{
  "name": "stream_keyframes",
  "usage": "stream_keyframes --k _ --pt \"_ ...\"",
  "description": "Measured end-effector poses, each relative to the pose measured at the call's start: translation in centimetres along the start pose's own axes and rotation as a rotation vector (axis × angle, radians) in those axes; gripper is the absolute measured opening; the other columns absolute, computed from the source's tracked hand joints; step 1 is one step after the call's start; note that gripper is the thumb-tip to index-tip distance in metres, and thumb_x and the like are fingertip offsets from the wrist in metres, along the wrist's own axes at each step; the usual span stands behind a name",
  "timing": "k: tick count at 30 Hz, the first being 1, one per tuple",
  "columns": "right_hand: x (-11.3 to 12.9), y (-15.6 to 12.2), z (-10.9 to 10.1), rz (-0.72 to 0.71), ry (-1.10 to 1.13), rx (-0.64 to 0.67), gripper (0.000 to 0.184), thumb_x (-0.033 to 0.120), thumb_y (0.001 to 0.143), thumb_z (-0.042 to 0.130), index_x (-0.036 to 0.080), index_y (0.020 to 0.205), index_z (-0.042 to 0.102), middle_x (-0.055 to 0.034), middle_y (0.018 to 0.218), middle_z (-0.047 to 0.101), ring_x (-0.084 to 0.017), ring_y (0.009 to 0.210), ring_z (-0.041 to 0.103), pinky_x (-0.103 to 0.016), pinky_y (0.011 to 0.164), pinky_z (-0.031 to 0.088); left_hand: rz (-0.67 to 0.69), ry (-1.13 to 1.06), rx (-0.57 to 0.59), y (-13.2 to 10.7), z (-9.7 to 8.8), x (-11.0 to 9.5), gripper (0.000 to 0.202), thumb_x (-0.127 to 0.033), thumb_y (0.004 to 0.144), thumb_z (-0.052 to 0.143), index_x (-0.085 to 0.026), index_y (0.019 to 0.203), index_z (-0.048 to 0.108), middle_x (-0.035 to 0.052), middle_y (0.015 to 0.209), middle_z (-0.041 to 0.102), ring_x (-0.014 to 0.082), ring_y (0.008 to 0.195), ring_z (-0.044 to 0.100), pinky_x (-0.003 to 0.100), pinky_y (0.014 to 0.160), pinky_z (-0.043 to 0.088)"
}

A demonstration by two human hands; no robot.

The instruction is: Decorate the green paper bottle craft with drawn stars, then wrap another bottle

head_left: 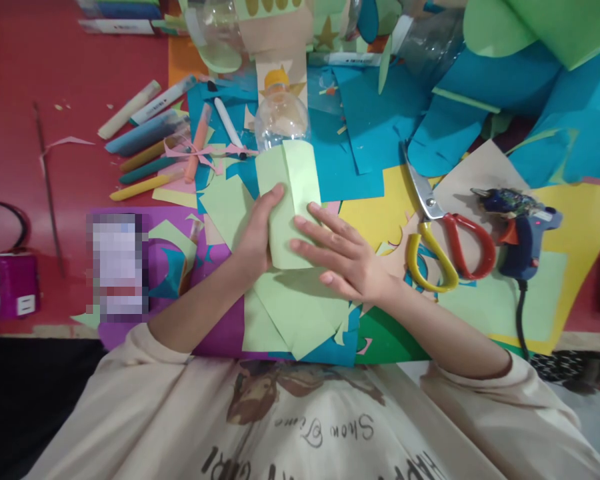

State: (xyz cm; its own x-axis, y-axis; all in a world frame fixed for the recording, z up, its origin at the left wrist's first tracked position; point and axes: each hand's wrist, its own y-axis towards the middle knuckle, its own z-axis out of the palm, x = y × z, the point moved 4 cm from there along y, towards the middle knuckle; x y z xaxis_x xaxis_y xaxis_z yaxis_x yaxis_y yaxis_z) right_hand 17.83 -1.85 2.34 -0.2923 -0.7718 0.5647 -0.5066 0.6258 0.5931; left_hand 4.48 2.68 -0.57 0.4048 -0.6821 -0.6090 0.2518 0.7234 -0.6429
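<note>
A clear plastic bottle lies on the table, its body wrapped in a light green paper sheet. My left hand curls round the wrapped bottle's left side, thumb along the paper's edge. With fingers stretched flat, my right hand presses on the paper's right side. More light green paper offcuts lie beneath my hands.
Scissors with red and yellow handles lie right of my hands, a blue glue gun beyond them. Markers and crayons are scattered at left. Blue paper and green sheets cover the back. A blurred phone lies at left.
</note>
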Motion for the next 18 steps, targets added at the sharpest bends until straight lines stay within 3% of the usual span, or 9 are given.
stream_keyframes --k 2,4,7,9,11,14,16,18 --pt "0.6 -0.1 -0.4 -0.081 0.071 -0.040 0.053 0.039 0.100 0.035 0.023 0.150 0.037 -0.0091 0.136 0.061 -0.021 0.144 0.039 -0.042 0.112 0.045 0.050 0.011 -0.005 0.3 -0.2 -0.4 0.040 -0.054 0.082 0.056 -0.020 0.103 0.061 0.0067 0.111 0.072 0.0287 0.122 0.061 0.039 0.100 0.053" --pt "0.6 -0.2 -0.8 -0.056 0.101 -0.109 0.054 0.039 0.097 0.043 0.024 0.149 0.039 -0.0089 0.139 0.058 -0.022 0.136 0.050 -0.041 0.109 0.049 0.100 0.030 0.015 0.7 -0.4 -0.8 0.042 -0.055 0.087 0.048 -0.021 0.108 0.061 0.0048 0.115 0.071 0.0266 0.123 0.060 0.039 0.101 0.052" --pt "-0.8 -0.7 -0.7 0.256 0.102 -0.141 0.062 0.048 0.093 0.052 0.032 0.150 0.035 -0.0080 0.152 0.044 -0.026 0.140 0.044 -0.046 0.109 0.049 0.127 0.072 0.057 1.2 -0.5 -0.9 0.045 -0.054 0.095 0.033 -0.025 0.118 0.058 0.0014 0.123 0.068 0.0235 0.127 0.057 0.038 0.100 0.053" --pt "-2.0 -1.3 -0.1 0.480 0.194 -0.103 0.070 0.061 0.090 0.047 0.033 0.151 0.027 -0.0087 0.156 0.037 -0.028 0.142 0.040 -0.048 0.106 0.051 0.153 0.119 0.064 1.3 -0.6 -0.7 0.047 -0.054 0.097 0.027 -0.026 0.123 0.054 0.0005 0.128 0.066 0.0228 0.129 0.056 0.038 0.098 0.054" --pt "-2.8 -1.7 0.3 0.631 0.346 -0.083 0.073 0.068 0.089 0.041 0.032 0.150 0.025 -0.0108 0.151 0.044 -0.028 0.136 0.048 -0.047 0.100 0.055 0.208 0.184 0.078 1.3 -0.5 -0.4 0.047 -0.056 0.097 0.030 -0.026 0.125 0.052 0.0008 0.131 0.064 0.0234 0.130 0.054 0.039 0.097 0.055" --pt "-3.5 -1.7 -0.1 0.763 0.465 -0.133 0.065 0.065 0.088 0.049 0.030 0.142 0.036 -0.0098 0.132 0.059 -0.026 0.121 0.059 -0.045 0.091 0.059 0.290 0.269 0.162 1.4 -0.4 -0.1 0.054 -0.063 0.087 0.047 -0.026 0.125 0.050 0.0028 0.136 0.060 0.0268 0.133 0.052 0.043 0.098 0.055" --pt "-3.9 -1.5 -1.1 0.781 0.429 -0.201 0.058 0.061 0.083 0.059 0.029 0.130 0.048 -0.0079 0.125 0.062 -0.026 0.117 0.061 -0.044 0.091 0.058 0.417 0.322 0.154 1.7 -1.3 -0.8 0.060 -0.066 0.082 0.053 -0.028 0.128 0.048 0.0028 0.141 0.056 0.0277 0.135 0.049 0.045 0.101 0.052" --pt "-4.4 -1.3 -2.3 0.776 0.384 -0.252 0.053 0.062 0.078 0.066 0.029 0.119 0.055 -0.0063 0.122 0.062 -0.027 0.113 0.061 -0.044 0.088 0.059 0.668 0.393 -0.015 2.0 -3.2 -2.6 0.058 -0.068 0.087 0.044 -0.032 0.133 0.044 -0.0002 0.144 0.053 0.0259 0.140 0.043 0.046 0.108 0.046"
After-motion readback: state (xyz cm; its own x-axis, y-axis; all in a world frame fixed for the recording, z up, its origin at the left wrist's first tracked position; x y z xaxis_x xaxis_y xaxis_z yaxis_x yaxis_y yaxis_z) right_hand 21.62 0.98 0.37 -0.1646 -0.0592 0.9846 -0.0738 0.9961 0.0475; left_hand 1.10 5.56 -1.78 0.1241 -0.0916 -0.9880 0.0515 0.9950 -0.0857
